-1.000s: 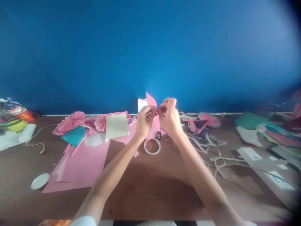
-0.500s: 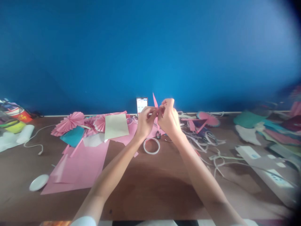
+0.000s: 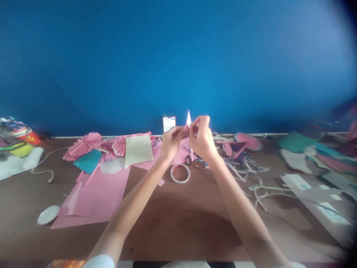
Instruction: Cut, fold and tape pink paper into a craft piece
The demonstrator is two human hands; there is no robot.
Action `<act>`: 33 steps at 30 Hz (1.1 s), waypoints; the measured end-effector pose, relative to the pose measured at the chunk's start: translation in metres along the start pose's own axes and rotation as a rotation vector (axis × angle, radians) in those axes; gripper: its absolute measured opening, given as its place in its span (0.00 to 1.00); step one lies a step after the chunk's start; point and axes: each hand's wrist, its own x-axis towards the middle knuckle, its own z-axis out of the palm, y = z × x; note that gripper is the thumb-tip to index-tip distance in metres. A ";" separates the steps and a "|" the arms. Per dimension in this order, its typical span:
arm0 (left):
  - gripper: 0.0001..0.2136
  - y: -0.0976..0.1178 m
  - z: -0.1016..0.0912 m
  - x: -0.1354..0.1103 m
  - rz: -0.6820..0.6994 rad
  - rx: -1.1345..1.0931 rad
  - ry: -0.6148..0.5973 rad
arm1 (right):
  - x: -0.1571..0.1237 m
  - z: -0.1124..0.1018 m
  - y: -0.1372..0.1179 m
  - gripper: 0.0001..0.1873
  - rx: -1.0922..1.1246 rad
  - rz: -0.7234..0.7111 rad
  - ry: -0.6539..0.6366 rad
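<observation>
Between my fingertips is a narrow, pointed piece of pink paper (image 3: 189, 118), held upright above the table; its tip looks bright in the light. My left hand (image 3: 172, 142) pinches it from the left side, fingers closed. From the right, my right hand (image 3: 203, 137) grips it with thumb and fingers pressed together. The fingers cover the paper's middle. Below the hands a roll of white tape (image 3: 180, 182) lies flat on the table. Behind my left hand a phone (image 3: 169, 122) stands upright with a lit screen.
At the left, folded pink paper fans (image 3: 85, 144) and a yellowish sheet (image 3: 138, 149) lie beside large pink paper (image 3: 97, 197). A white oval object (image 3: 48, 215) lies near them. To the right are tangled strips (image 3: 260, 191), a pink paper shape (image 3: 249, 141) and a power strip (image 3: 331, 213).
The pink paper has turned from a leftward lean to nearly upright, its tip now brighter. Both hands stay pinched on it, the right slightly farther right.
</observation>
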 end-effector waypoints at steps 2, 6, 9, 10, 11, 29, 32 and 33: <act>0.12 0.000 0.000 0.000 -0.027 -0.053 -0.005 | 0.000 -0.002 0.000 0.10 0.013 -0.001 -0.004; 0.12 0.002 -0.001 0.001 -0.067 -0.082 -0.004 | 0.002 -0.004 0.002 0.11 -0.024 -0.015 0.012; 0.13 0.003 -0.004 0.001 -0.068 -0.062 0.004 | 0.003 -0.006 0.003 0.11 -0.043 -0.051 0.031; 0.13 0.004 -0.004 0.001 -0.064 -0.053 0.005 | 0.003 -0.006 0.003 0.11 -0.034 -0.062 0.026; 0.13 0.003 -0.005 0.002 -0.060 -0.042 0.005 | 0.003 -0.007 0.003 0.11 -0.020 -0.071 0.014; 0.14 -0.013 -0.001 0.001 -0.013 0.180 0.059 | -0.003 0.001 0.000 0.15 -0.116 0.050 -0.055; 0.14 -0.012 0.000 0.000 -0.004 0.199 0.047 | -0.002 -0.001 -0.001 0.15 -0.116 0.063 -0.062; 0.14 -0.011 0.000 0.000 0.002 0.210 0.045 | -0.002 -0.001 -0.001 0.16 -0.114 0.066 -0.063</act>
